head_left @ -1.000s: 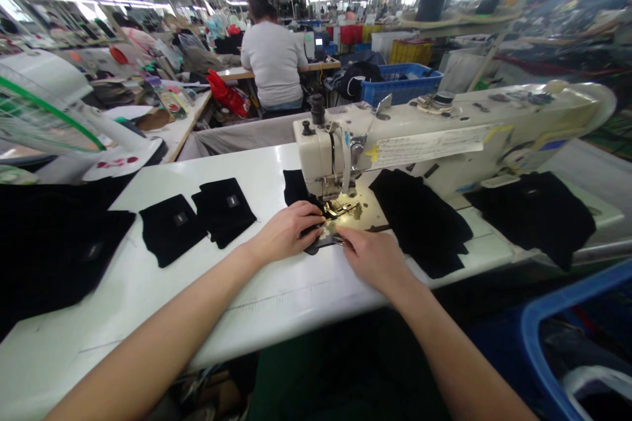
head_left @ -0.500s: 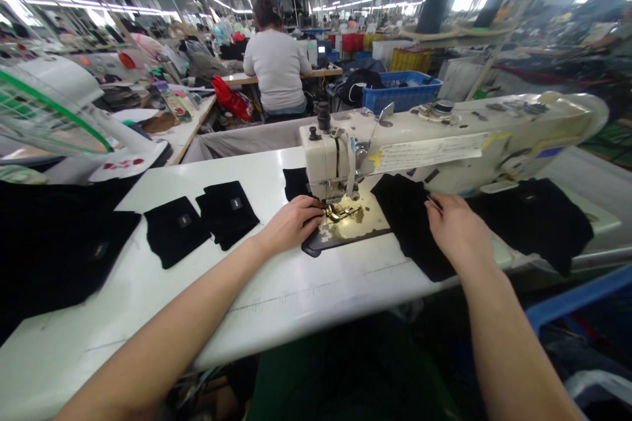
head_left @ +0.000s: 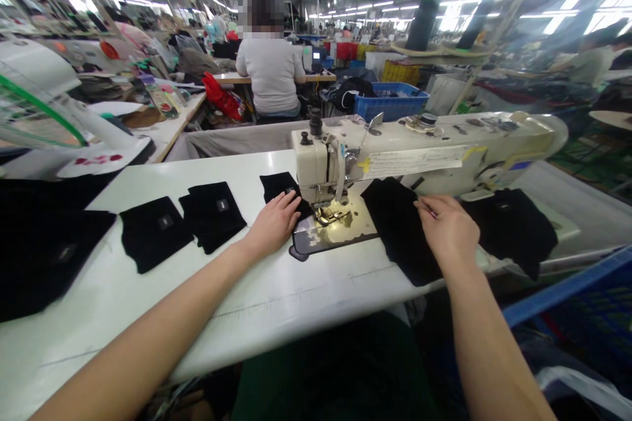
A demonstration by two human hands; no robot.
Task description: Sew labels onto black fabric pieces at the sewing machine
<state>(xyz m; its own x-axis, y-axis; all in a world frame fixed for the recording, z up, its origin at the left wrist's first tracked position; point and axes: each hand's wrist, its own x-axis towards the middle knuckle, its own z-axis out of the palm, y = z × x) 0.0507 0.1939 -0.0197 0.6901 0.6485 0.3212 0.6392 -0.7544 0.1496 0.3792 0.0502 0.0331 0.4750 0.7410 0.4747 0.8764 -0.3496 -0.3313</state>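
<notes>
My left hand (head_left: 275, 220) lies flat, fingers stretched out, over a small black fabric piece (head_left: 274, 183) with a little label, just left of the sewing machine's presser foot (head_left: 330, 215). The foot stands over the brass-coloured plate (head_left: 363, 220). My right hand (head_left: 447, 227) is closed in a pinch around a small thin tool (head_left: 428, 210), mostly hidden by the fingers. Beneath and beside its fingertips a larger black fabric piece (head_left: 397, 230) spreads right of the plate and droops toward the table's front edge.
Labelled black pieces (head_left: 157, 233) (head_left: 213, 216) lie on the white table (head_left: 266, 296) at left, beside a larger black stack (head_left: 44, 263). More black fabric (head_left: 513, 227) rests right of my right hand. The machine arm (head_left: 444, 145) spans behind; a blue crate (head_left: 577, 296) stands lower right.
My left hand has slid left from the presser foot and flattened, and the small black piece now shows more beside the machine. My right hand keeps its pinch. The whole view has shifted slightly.
</notes>
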